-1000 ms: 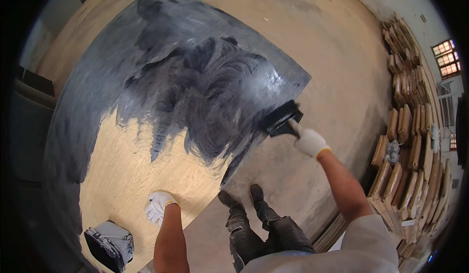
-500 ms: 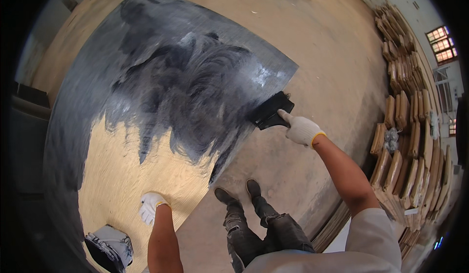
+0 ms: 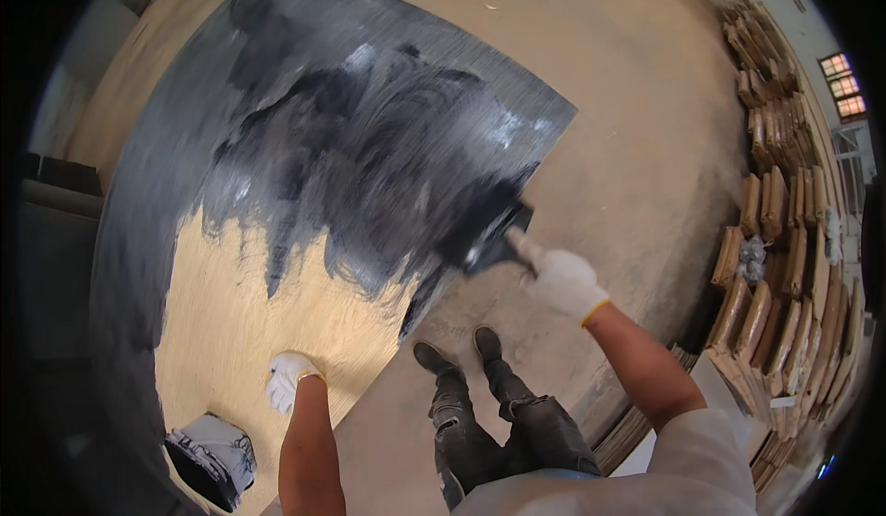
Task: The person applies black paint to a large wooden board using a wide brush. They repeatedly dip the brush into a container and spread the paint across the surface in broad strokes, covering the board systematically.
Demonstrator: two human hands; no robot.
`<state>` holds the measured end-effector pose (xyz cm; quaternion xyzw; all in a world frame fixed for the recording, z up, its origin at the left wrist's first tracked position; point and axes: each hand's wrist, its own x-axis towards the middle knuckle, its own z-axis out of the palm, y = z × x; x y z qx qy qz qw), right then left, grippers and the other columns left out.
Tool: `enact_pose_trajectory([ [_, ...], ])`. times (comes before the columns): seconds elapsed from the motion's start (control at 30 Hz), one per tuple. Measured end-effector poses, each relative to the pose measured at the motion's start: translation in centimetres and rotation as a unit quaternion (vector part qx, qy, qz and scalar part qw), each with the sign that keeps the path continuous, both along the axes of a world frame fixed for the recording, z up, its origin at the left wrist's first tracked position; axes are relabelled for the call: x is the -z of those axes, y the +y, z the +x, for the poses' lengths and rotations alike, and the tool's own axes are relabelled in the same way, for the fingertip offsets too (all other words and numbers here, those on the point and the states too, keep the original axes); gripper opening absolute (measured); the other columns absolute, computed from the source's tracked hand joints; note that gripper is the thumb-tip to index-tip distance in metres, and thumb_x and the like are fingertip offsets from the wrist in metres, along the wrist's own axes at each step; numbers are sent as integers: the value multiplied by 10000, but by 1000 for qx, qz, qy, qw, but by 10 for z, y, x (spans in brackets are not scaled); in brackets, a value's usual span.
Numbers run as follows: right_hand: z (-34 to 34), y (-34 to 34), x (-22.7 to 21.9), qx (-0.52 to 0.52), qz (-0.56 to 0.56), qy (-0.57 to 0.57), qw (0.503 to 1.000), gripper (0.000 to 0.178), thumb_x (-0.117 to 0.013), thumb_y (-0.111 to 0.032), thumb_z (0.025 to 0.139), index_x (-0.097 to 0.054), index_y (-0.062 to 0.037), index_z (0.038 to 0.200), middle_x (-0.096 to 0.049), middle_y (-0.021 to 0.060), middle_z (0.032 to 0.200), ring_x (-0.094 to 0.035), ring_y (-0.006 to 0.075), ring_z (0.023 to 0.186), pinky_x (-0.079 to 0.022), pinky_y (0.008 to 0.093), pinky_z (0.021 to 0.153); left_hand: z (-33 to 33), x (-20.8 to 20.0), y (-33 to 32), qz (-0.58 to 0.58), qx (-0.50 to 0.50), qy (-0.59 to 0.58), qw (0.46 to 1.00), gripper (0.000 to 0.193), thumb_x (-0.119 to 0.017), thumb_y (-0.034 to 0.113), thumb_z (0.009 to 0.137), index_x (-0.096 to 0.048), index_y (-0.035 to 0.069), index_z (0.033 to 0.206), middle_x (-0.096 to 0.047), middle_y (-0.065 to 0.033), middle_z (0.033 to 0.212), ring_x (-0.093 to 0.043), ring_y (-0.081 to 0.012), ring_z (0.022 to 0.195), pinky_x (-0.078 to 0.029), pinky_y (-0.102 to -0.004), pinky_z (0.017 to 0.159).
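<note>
My right hand, in a white knitted glove, grips the handle of a wide black brush. The brush is blurred and lies over the panel's right edge. Under it is a large panel with pale wood grain showing nearest me. Streaky black paint covers its far and middle parts, with swirled strokes and wet shine. My left hand, also gloved, rests on the bare wood with its fingers spread. Near that hand stands a paint-smeared white bucket, dark inside.
Stacks of flat brown wrapped boards line the right side. My shoes are on the concrete floor beside the panel. Dark blocks stand at the left, and a barred window is in the right wall.
The brush in my right hand has moved toward me and slightly left along the panel's edge, leaving darker paint behind it. My left hand stays in place. The view has shifted slightly.
</note>
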<state>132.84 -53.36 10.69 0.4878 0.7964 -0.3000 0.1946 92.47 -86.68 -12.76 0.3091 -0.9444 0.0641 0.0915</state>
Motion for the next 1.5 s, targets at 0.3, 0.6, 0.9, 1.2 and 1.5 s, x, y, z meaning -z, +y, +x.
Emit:
enact_pose_trajectory([
  [0.3, -60, -164, 43, -101, -160, 64, 980, 713, -474, -110, 894, -297, -173, 1582, -708, 248, 971, -696, 408, 859, -531, 521, 797, 2, -1, -2, -28, -26, 22, 999, 729, -393, 479, 910, -438, -66, 1392, -412, -318, 1477, -357, -504, 1373, -231, -691, 1102],
  [0.6, -62, -48, 21, 15, -62, -11, 998, 734, -568, -212, 898, -298, -242, 1580, -718, 208, 976, -692, 389, 888, -533, 517, 806, 5, -15, 19, -47, -87, 38, 994, 737, -394, 485, 907, -442, -67, 1393, -410, -324, 1481, -350, -517, 1385, -224, -706, 1110],
  [0.9, -90, -82, 0, -90, -114, -55, 988, 706, -499, -162, 919, -289, -226, 1590, -708, 239, 1075, -693, 391, 998, -525, 495, 880, 11, -33, 15, 11, -84, 16, 996, 793, -358, 492, 920, -352, -88, 1460, -304, -344, 1545, -253, -524, 1438, -156, -682, 1148],
  [1.2, -120, -117, 10, -79, -64, 19, 995, 649, -516, -259, 926, -355, -241, 1555, -679, 259, 1155, -659, 410, 1072, -502, 489, 949, 5, -32, 9, 46, -97, -41, 993, 742, -390, 501, 948, -350, 16, 1508, -325, -247, 1582, -276, -454, 1456, -175, -675, 1129],
  [1.5, -134, -211, 7, -71, -166, 6, 983, 711, -491, -230, 911, -280, -188, 1589, -661, 265, 1199, -646, 423, 1090, -484, 498, 965, 138, -154, -55, 560, 360, -161, 729, 344, -600, 285, 974, -671, -31, 1094, -685, -118, 997, -626, -215, 950, -508, -346, 853],
])
